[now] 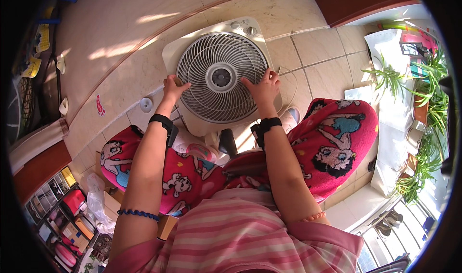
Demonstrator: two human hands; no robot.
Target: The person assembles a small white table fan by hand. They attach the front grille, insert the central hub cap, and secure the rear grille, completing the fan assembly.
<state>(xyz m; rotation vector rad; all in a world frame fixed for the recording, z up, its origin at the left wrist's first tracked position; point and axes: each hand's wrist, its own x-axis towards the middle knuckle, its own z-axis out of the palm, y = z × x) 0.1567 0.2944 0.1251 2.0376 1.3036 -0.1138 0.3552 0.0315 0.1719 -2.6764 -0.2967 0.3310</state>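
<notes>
In front of me a cream box fan (192,121) with a round spiral grille and a grey hub lies face up on the tiled floor, its two knobs at the far edge. My left hand (172,88) grips its left side, thumb toward the grille and fingers bent at the edge. On the opposite side, my right hand (264,86) has its thumb over the grille rim and its fingers curled at the casing's edge. The undersides of both grips are hidden. A pale cord (294,88) trails on the floor beside the right hand.
A small white round object (146,104) sits left of the fan, with a red footprint mark (100,105) farther left. Potted plants (421,102) and a white cloth (387,109) line the right side. Packed shelves (60,215) stand lower left. My knees flank the fan's near side.
</notes>
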